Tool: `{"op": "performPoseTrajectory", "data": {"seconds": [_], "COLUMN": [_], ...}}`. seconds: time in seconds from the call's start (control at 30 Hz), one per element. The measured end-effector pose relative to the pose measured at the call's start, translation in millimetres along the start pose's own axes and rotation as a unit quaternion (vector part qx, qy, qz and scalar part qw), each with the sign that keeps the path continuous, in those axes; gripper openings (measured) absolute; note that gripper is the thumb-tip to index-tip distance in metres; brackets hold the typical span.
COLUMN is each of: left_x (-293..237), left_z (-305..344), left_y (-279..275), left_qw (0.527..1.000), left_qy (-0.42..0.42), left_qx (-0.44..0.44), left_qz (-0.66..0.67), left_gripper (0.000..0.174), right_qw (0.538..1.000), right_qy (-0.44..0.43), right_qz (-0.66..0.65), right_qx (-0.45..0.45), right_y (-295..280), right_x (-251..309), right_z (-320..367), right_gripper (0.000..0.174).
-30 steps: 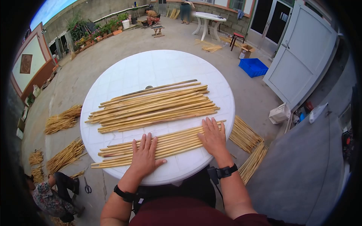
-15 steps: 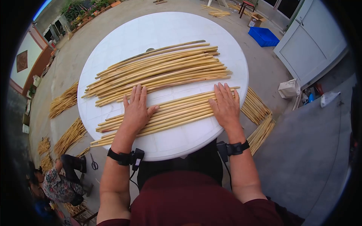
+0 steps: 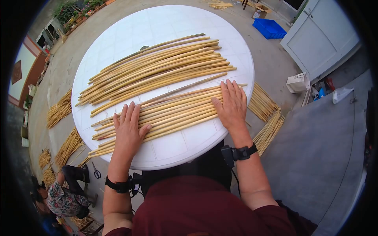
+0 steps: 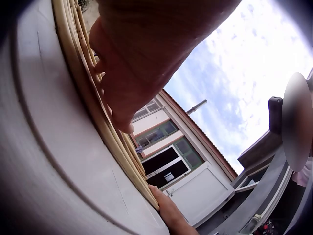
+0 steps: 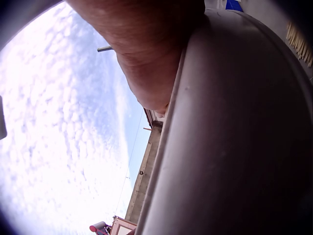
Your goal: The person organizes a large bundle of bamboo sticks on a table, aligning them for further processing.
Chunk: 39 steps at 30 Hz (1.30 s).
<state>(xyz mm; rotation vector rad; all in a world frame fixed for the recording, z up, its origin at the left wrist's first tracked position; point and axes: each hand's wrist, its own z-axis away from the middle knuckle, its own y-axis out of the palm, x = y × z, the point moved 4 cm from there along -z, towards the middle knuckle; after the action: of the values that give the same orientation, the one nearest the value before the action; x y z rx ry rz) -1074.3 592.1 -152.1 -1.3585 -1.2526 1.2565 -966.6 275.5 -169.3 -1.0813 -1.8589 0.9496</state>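
On the round white table [image 3: 165, 23] lie two rows of long, straight yellow stalks. The near row [image 3: 177, 111] runs under both hands. My left hand [image 3: 129, 129] rests flat across its left part, fingers pointing away and thumb out to the side. Over the right end lies my right hand [image 3: 232, 106], its fingers straight and close together. One darker stalk [image 3: 189, 86] slants along the far edge of the near row, close to the left fingertips. Beyond it is the bigger far row [image 3: 157, 70]. In the left wrist view, stalks [image 4: 105, 132] show below the hand.
Stalk bundles lie on the ground at the left [image 3: 71, 147] and right [image 3: 264, 102]. A seated person [image 3: 67, 198] is at lower left near scissors [image 3: 96, 171]. A blue crate [image 3: 269, 28], a cardboard box [image 3: 261, 11] and a white door [image 3: 319, 39] stand at right.
The head view has tilted down. A darker stalk now lies apart from the far row, along the near row. My left fingertips have come back from the far row's edge; both hands stay flat.
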Motion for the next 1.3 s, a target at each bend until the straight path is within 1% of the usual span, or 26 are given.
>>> {"op": "performPoseTrajectory", "data": {"seconds": [0.07, 0.17, 0.27, 0.37, 0.53, 0.67, 0.77, 0.83, 0.9, 0.97, 1.1, 1.2, 1.3], "left_x": [-6, -11, -16, -18, -9, -10, -18, -29, -45, -53, -53, -52, -49], "left_z": [2, 5, 2, -5, -11, -9, -1, 1, -2, -5, -7, -6, -8], "left_y": [-4, 0, -3, -4, 13, 12, 10, 7, 9, 18, 21, 20, 21], "left_qw": [1.000, 0.999, 0.998, 0.994, 0.999, 1.000, 1.000, 0.998, 0.997, 0.995, 0.996, 0.995, 0.995], "left_qy": [0.000, 0.032, 0.041, 0.013, 0.025, 0.012, 0.022, 0.051, 0.073, 0.095, 0.085, 0.088, 0.082], "left_qx": [0.004, -0.041, -0.037, -0.051, -0.024, 0.013, -0.007, -0.017, -0.001, -0.015, -0.010, -0.009, -0.014], "left_qz": [-0.006, 0.005, 0.039, 0.092, 0.025, 0.010, 0.011, 0.033, 0.021, 0.023, 0.038, 0.050, 0.050], "left_gripper": [0.067, 0.061, 0.060, 0.057, 0.064, 0.074, 0.077, 0.079, 0.082, 0.086, 0.088, 0.089, 0.090], "right_qw": [1.000, 1.000, 1.000, 1.000, 1.000, 0.999, 0.998, 0.997, 0.996, 0.996, 0.996, 0.997, 0.996], "right_qy": [-0.001, -0.004, -0.003, -0.002, -0.009, -0.030, -0.040, -0.051, -0.053, -0.048, -0.031, -0.039, -0.038], "right_qz": [0.005, 0.011, 0.010, 0.005, 0.014, 0.033, 0.054, 0.058, 0.060, 0.060, 0.073, 0.065, 0.071], "right_qx": [0.003, -0.009, -0.014, -0.012, -0.014, 0.002, 0.018, 0.024, 0.028, 0.039, 0.050, 0.025, 0.035], "right_y": [0, 1, 2, 1, 2, 0, 1, 2, 2, 3, 5, 9, 7], "right_x": [0, 1, 0, 0, -1, 1, 2, 2, 2, 2, 0, -5, -4], "right_z": [-1, 0, 0, 0, 0, 0, 0, 0, 0, 0, -1, 1, 0], "right_gripper": [0.063, 0.062, 0.062, 0.061, 0.058, 0.049, 0.044, 0.043, 0.043, 0.043, 0.045, 0.048, 0.051]}}
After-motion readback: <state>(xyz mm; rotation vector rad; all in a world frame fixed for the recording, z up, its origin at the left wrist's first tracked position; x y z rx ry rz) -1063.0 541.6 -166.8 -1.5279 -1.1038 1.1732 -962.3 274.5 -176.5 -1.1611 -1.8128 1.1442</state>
